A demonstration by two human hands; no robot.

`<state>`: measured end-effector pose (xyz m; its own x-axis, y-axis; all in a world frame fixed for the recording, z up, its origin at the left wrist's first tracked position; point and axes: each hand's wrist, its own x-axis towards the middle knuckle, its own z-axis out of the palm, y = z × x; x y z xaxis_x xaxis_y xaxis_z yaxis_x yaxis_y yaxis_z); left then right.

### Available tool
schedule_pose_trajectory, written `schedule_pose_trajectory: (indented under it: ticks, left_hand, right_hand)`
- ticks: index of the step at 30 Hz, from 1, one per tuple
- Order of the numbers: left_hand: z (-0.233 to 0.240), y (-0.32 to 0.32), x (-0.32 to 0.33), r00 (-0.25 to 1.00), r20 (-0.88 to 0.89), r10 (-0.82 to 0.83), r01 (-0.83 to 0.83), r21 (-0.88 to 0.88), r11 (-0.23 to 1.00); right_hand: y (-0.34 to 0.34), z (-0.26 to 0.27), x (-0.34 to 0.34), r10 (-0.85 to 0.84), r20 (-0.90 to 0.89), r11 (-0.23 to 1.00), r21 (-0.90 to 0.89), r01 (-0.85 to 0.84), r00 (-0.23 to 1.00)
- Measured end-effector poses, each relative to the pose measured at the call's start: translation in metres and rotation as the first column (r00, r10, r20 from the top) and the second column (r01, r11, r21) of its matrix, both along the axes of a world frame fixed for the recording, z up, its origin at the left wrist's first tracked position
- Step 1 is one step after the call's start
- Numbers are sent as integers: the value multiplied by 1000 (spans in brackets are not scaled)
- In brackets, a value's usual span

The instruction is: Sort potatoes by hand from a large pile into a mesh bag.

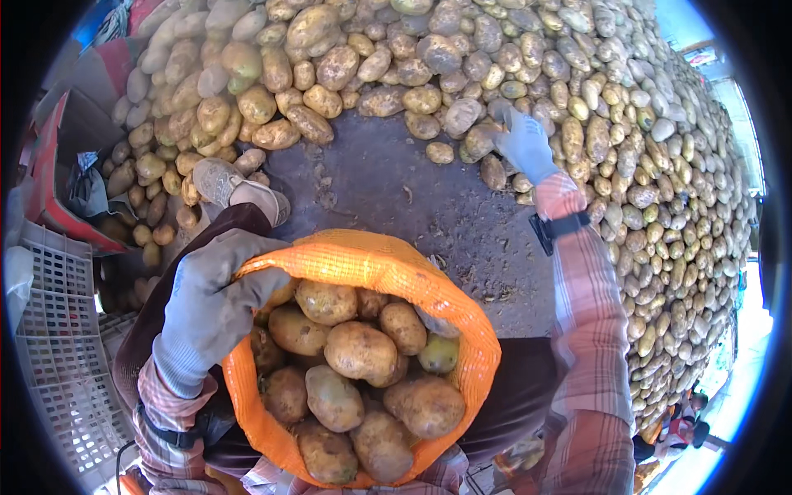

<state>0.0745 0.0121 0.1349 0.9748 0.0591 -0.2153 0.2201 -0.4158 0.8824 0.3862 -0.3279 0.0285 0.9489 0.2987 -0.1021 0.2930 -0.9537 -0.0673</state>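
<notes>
An orange mesh sack (383,260) stands between my legs with its mouth wide and its rim rolled outward. Several large potatoes (361,351) fill it nearly to the top, one of them greenish. My left hand (216,297), in a grey knit work glove, grips the sack's rim on the left, thumb inside. My right hand (525,141), in a similar glove, reaches out to the near edge of a big potato heap (594,124). Its fingers touch potatoes there; whether they grip one is hard to tell, as the fingertips blend with the pile.
A dark, soil-strewn sheet (396,179) lies between the sack and the heap. To the left are a red-edged cardboard box (52,167) and a white plastic crate (59,334). My shoe (241,189) rests beside loose potatoes. Other people (680,427) appear far off at lower right.
</notes>
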Motion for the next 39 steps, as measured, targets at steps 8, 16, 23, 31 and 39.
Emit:
schedule_pose_trajectory:
  ticks: [8,16,23,31,39]
  left_hand:
    - [-2,12,-2,998,55,15,-7,-130,992]
    - [-2,12,-6,995,104,-3,-5,77,997]
    - [-2,9,-4,981,158,-116,30,461,887]
    - [-4,-15,42,855,86,-512,321,687,652]
    - [-15,-10,46,942,189,-277,226,254,941]
  right_hand:
    - [-86,-182,93,530,284,848,-163,-505,799]
    - [-85,-186,25,-125,-372,858,426,289,920]
    - [23,79,-97,418,-647,407,761,506,638]
    - [88,203,-262,383,-700,672,659,338,602]
    - [120,122,-252,375,-129,913,226,-341,918]
